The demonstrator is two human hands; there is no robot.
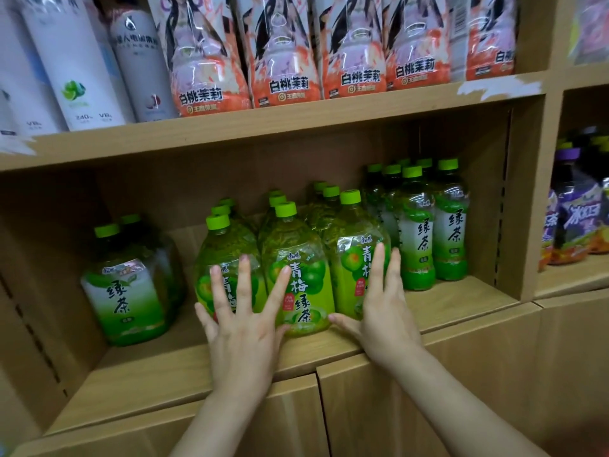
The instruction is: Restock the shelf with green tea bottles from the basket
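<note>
Both hands, left (238, 328) and right (384, 311), rest spread flat (gripping nothing) against front green tea bottles (298, 275).

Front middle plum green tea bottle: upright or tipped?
Upright. The plum green tea bottle stands on the shelf, cap on top, between the left hand and right hand.

Wood-grain shelf, glossy plastic bottles under my palms.
The shelf (329, 344) has a pale, matt wood-grain surface, smooth, with white chipped patches on the edge of the board above (501, 89). The green tea bottles (296, 275) are clear plastic, shiny, with glossy film labels and matt green plastic caps (285, 209). The upper-shelf bottles (283, 54) wear crinkled, reflective plastic sleeves.
</note>
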